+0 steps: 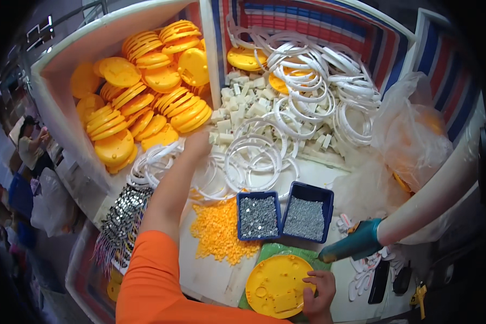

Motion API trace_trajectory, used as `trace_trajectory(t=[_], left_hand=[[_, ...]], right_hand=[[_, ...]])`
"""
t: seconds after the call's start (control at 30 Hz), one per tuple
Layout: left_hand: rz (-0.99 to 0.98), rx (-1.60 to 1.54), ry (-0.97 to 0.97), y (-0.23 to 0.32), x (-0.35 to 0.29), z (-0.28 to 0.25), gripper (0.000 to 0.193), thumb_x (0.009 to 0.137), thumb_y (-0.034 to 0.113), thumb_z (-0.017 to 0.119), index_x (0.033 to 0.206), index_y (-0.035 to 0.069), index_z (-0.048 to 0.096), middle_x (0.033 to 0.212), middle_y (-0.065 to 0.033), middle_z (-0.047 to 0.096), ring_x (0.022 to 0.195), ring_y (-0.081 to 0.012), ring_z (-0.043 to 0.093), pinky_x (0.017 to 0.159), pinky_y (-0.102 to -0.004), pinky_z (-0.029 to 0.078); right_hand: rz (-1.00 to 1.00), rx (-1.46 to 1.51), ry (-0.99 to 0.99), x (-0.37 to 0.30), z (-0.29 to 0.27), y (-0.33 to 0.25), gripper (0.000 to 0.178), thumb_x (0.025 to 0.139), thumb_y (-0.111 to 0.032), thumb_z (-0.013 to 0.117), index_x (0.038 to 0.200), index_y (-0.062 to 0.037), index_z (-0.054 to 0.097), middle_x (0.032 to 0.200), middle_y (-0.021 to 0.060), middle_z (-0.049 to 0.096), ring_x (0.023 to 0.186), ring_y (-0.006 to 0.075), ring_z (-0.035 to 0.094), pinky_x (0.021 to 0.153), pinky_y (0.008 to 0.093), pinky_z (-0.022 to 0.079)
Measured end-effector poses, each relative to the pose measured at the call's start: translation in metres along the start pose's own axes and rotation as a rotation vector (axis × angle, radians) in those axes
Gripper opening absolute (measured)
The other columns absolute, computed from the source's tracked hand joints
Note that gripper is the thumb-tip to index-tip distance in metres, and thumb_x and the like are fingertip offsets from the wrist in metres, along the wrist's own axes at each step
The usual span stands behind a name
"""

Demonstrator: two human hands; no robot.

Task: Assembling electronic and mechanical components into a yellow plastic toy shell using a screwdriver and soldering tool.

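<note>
My left arm stretches out to the far side of the table. My left hand (198,144) is at the edge of a pile of small off-white plastic blocks (245,102), beside several white plastic rings (254,164); its fingers are hidden. Close to me, my right hand (319,294) grips the right edge of a round yellow plastic cover (278,283), thumb and fingers curled at its rim. The cover lies on a green mat (289,250) with its moulded inner side up.
Yellow covers fill the left bin (54,81). Two blue trays (329,195) of small metal parts stand beside loose orange-yellow pieces (218,229). Silver parts with coloured wires (121,221) lie left. A teal-ended white tube (432,213) slants in from the right, near a plastic bag (410,129).
</note>
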State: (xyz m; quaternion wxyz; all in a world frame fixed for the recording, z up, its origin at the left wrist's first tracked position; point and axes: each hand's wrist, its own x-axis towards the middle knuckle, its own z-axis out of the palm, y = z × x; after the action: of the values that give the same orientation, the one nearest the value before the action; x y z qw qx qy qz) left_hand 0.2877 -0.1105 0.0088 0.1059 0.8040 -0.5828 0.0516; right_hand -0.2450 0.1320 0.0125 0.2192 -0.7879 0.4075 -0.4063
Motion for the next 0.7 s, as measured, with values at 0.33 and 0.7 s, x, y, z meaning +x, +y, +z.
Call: trace_trajectory(t=[0.33,0.7], left_hand=[[-0.046,-0.278,0.203,0.036,-0.056,-0.067,0.025,0.089,0.019,0.065,0.104,-0.001,0.07,0.095,-0.0183,0.074,0.086,-0.0321,0.073,0.077,-0.0405,0.056],[-0.027,-1.43,-0.578,0.168,-0.352,-0.092,0.033,0.102,0.007,0.055,0.133,-0.003,0.058,0.102,-0.0063,0.069,0.088,-0.0098,0.064,0.075,-0.0262,0.052]], right_hand=[[-0.146,-0.008,0.01,0.005,-0.009,-0.01,0.021,0.076,-0.003,0.072,0.096,-0.0067,0.067,0.089,0.012,0.068,0.08,0.0324,0.066,0.069,0.0415,0.053],[-0.334,0.05,-0.172,0.041,0.023,-0.046,0.036,0.073,-0.011,0.083,0.107,-0.0067,0.073,0.097,0.0084,0.065,0.086,0.0273,0.063,0.075,0.0407,0.05]])
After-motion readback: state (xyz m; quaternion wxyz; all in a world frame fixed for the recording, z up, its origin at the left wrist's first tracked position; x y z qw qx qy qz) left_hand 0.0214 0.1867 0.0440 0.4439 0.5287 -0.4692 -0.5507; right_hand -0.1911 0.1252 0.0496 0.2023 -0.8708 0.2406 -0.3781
